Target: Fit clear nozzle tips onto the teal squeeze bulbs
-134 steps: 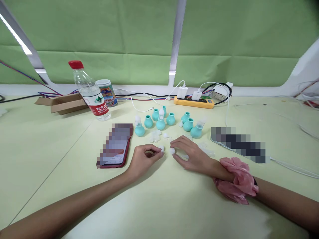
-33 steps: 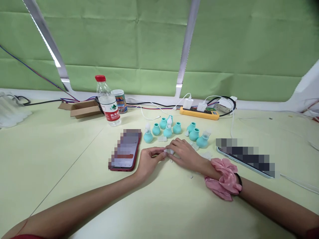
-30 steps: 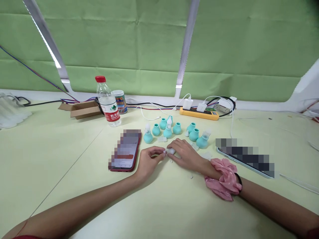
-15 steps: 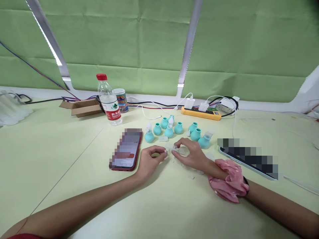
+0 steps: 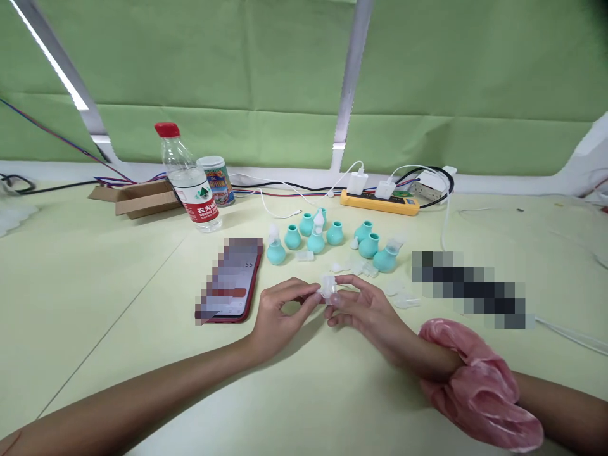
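My right hand (image 5: 368, 311) grips a small clear plastic piece (image 5: 329, 286) between thumb and fingers, just above the table. From the other side my left hand (image 5: 284, 310) meets it, thumb and forefinger pinched on a tiny white part that the fingertips mostly hide. Beyond the hands stand several turquoise rubber bulbs with open necks, one of them a bulb (image 5: 293, 238) at the left. White tips sit in a few, such as the bulb (image 5: 315, 242) near the middle. Loose clear plastic pieces (image 5: 361, 267) lie behind my right hand.
A red-cased phone (image 5: 232, 278) lies left of my hands, and a blurred-out phone (image 5: 468, 288) lies right. Farther back are a water bottle (image 5: 197, 196), a can (image 5: 217, 180), an open cardboard box (image 5: 147, 200) and a yellow power strip (image 5: 380, 202) with cables.
My hands, apart half a second ago, have come together at the clear plastic piece. My right hand has brought that piece nearer and turned. The head view has shifted slightly.
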A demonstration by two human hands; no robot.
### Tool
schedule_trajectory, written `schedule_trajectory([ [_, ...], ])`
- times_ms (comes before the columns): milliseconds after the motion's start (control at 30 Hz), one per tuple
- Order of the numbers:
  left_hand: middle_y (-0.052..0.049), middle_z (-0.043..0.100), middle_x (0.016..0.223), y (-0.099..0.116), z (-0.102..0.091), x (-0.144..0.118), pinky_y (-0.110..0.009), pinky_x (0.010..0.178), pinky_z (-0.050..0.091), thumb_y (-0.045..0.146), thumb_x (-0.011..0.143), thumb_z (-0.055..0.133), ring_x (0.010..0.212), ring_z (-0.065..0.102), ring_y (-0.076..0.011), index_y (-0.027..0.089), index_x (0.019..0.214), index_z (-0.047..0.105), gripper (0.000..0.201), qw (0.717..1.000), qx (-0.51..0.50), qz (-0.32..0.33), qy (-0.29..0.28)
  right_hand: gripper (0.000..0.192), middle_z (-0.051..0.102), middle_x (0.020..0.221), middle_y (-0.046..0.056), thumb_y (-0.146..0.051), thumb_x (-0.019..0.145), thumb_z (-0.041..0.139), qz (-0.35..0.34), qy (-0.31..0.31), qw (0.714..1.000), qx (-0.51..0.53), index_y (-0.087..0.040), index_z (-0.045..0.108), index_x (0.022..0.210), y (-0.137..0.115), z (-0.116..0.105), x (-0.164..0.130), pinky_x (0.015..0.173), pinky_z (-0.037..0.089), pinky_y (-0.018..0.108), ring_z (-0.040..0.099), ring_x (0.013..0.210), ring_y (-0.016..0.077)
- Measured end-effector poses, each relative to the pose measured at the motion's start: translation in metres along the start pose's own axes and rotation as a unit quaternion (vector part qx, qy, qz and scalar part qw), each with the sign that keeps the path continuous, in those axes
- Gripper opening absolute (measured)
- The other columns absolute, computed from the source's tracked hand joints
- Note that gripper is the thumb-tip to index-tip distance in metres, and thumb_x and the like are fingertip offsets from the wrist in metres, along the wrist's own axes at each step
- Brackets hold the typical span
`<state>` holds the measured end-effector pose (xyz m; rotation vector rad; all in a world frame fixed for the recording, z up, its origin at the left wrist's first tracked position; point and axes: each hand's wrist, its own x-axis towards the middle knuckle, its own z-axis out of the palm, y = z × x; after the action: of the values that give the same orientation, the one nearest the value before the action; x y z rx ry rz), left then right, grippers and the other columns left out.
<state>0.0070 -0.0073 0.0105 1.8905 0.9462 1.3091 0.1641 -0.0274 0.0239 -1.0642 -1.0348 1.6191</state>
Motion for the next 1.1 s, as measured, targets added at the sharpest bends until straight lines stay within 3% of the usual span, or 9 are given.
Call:
schedule_trajectory([
  [133,-0.003,0.059,0.065,0.0003,-0.001,-0.0009,-0.024,0.056,0.043,0.02,0.076,0.054,0.061,0.054,-0.0125,0.018,0.088,0.067,0.018,1.0,0.012,0.005,-0.014,0.039,0.059,0.066,0.001,-0.031,0.062,0.068,0.0,0.0,1.0,0.021,-0.017,0.046,0.091,0.0014,-0.0004,0.0011,0.06,0.047,0.031,0.056,0.06,0.0131],
  [333,-0.003,0.06,0.067,0.0029,-0.0026,-0.0005,-0.022,0.058,0.042,0.022,0.079,0.051,0.064,0.055,-0.0124,0.017,0.085,0.067,0.018,0.999,0.016,-0.037,-0.031,0.039,0.059,0.067,0.001,-0.03,0.063,0.068,0.011,0.001,0.999,0.034,-0.017,0.045,0.092,-0.003,0.0019,0.0005,0.059,0.045,0.028,0.054,0.059,0.0108],
  [667,-0.004,0.059,0.067,0.0016,-0.0017,0.0004,-0.021,0.053,0.042,0.021,0.075,0.056,0.061,0.055,-0.0121,0.017,0.08,0.068,0.014,0.999,-0.013,-0.037,-0.004,0.041,0.06,0.065,0.001,-0.033,0.063,0.067,0.01,-0.009,1.0,-0.007,-0.017,0.046,0.095,0.0016,-0.0035,0.0022,0.062,0.044,0.03,0.055,0.059,0.0124],
  [833,-0.003,0.06,0.066,-0.0007,-0.001,-0.0009,-0.02,0.051,0.042,0.016,0.075,0.055,0.06,0.054,-0.0108,0.015,0.079,0.067,0.013,1.0,-0.015,0.022,0.007,0.047,0.061,0.066,0.002,-0.032,0.063,0.068,0.023,0.002,1.0,-0.009,-0.015,0.047,0.101,0.001,-0.0033,0.0024,0.064,0.043,0.029,0.055,0.059,0.0116],
  [1100,-0.006,0.057,0.07,-0.0035,0.0011,-0.0042,-0.023,0.053,0.043,0.01,0.077,0.051,0.064,0.052,-0.0125,0.012,0.096,0.063,0.022,0.992,0.04,0.117,-0.006,0.03,0.058,0.066,0.002,-0.028,0.062,0.069,0.038,-0.012,0.999,0.001,-0.012,0.055,0.083,-0.0063,-0.0003,0.0018,0.064,0.044,0.026,0.055,0.062,0.0107],
])
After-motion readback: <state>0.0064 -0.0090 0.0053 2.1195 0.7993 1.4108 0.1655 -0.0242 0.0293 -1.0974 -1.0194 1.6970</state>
